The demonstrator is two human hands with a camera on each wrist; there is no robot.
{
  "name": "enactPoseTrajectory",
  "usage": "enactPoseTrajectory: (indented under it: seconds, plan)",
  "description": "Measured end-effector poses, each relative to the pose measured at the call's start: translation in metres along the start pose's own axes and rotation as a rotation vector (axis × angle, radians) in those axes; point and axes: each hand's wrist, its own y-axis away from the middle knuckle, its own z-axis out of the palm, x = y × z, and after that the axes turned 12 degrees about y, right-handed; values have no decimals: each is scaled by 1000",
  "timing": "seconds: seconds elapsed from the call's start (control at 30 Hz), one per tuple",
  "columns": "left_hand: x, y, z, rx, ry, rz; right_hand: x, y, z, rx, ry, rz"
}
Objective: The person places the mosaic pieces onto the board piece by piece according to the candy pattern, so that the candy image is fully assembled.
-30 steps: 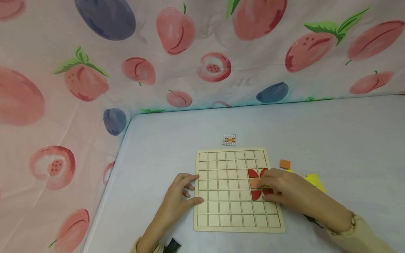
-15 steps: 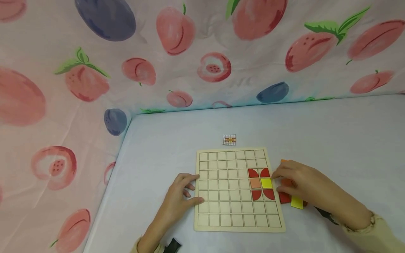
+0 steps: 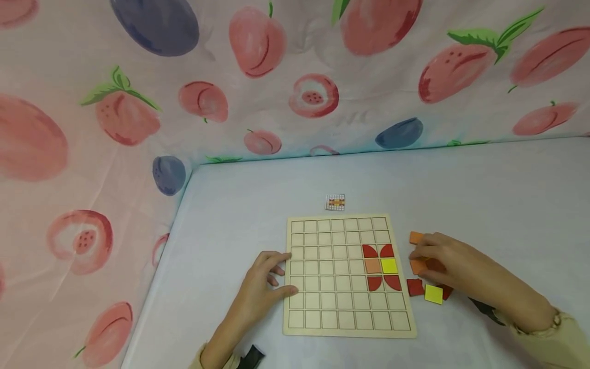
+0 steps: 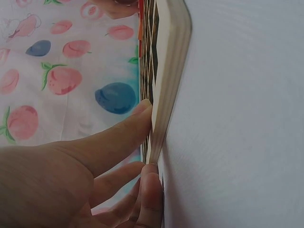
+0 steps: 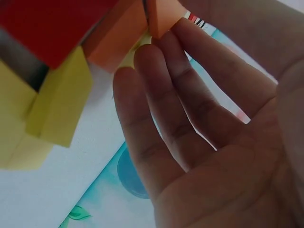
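My left hand (image 3: 264, 279) rests at the left side of a square wooden grid board (image 3: 318, 302). In the left wrist view its thumb presses on the board's surface while the other fingertips lie by the edge. Right of the board, my right hand (image 3: 444, 259) pinches an orange square tile (image 3: 417, 266) between thumb and fingers; the right wrist view has an orange tile (image 5: 165, 18) at the fingertips. On the board's right side lie red petal-shaped pieces (image 3: 392, 282) around a peach-orange square (image 3: 373, 265) and a yellow square (image 3: 389, 265).
Loose tiles lie beside my right hand: another orange tile (image 3: 416, 237), a red one (image 3: 415, 287) and a yellow one (image 3: 433, 294). A small pattern card (image 3: 335, 202) sits behind the board. Fruit-printed cloth (image 3: 295, 61) rises at the back and left of the white tabletop (image 3: 239, 205).
My right hand has moved off the board to the loose tiles at the right, uncovering the yellow square and red pieces in the grid. My left hand keeps its place.
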Motion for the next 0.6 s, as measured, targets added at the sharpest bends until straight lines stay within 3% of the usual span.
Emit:
enactPoseTrajectory:
  seconds: [0.17,0.4,0.6]
  plan:
    - [0,-1,1,-3,-8,-1,2,0,2,24,17,-23]
    - [1,-1,1,-3,-6,1,1,-1,-2,-18,-12,37]
    - [0,-1,1,1,-4,-1,-5,-6,-6,-4,-61,48]
